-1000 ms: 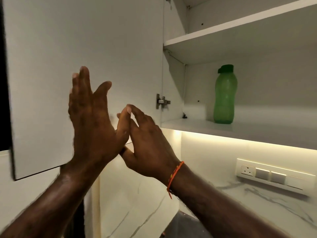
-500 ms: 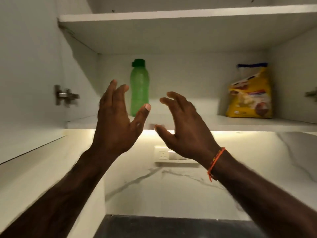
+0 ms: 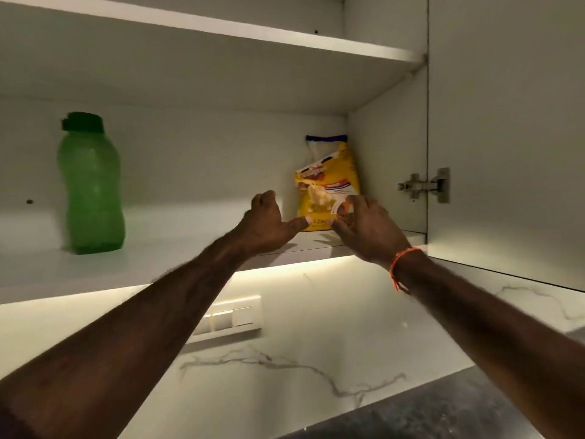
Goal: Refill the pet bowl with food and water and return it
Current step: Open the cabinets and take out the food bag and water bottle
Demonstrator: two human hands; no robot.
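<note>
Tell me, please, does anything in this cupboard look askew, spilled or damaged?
Nothing stands out. The green bottle and the yellow pet food bag both stand upright on the shelf, with no spill visible.

A home kitchen: open wall cupboard (image 3: 285, 39), marble backsplash (image 3: 285, 337), dark countertop (image 3: 427, 413).

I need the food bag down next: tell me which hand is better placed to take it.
Probably the right hand: its fingers already overlap the front of the yellow food bag. The left hand sits beside the bag, fingers curled, only its thumb pointing at it.
</note>
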